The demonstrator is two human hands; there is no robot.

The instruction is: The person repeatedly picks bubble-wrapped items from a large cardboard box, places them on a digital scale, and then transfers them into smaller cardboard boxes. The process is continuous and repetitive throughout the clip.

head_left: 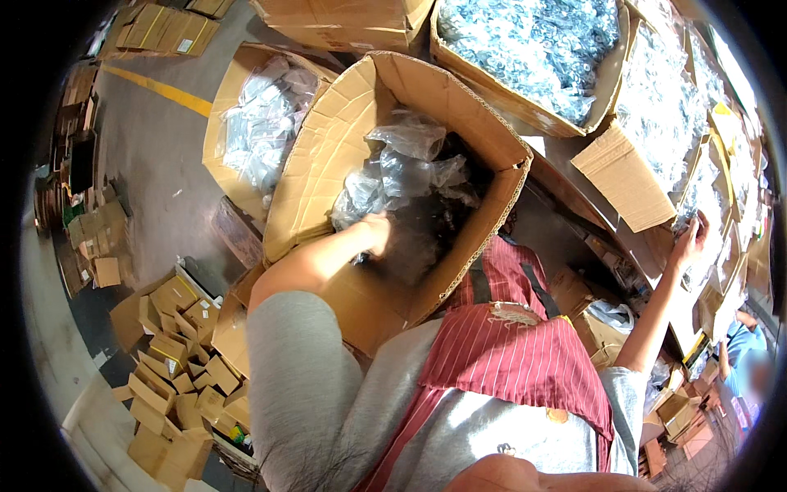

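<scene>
My left hand (378,234) reaches down into a large brown carton (328,152). Crumpled clear plastic bags (392,174) lie beside it there, over a dark heap (434,234) too shadowed to make out. Its fingers are blurred and partly hidden, so any grip is unclear. Far to the right, my right arm stretches out to a row of open boxes. At its end my right hand (693,239), fingers slightly bent and apart, rests against clear plastic pieces (697,187) in one of them. No held thing shows in it.
Bluish clear plastic pieces (529,49) fill a box at the top. Left of the large carton stands another carton holding clear bags (266,123). Empty cardboard boxes (176,361) pile up at lower left. A person in blue (744,344) is at the far right.
</scene>
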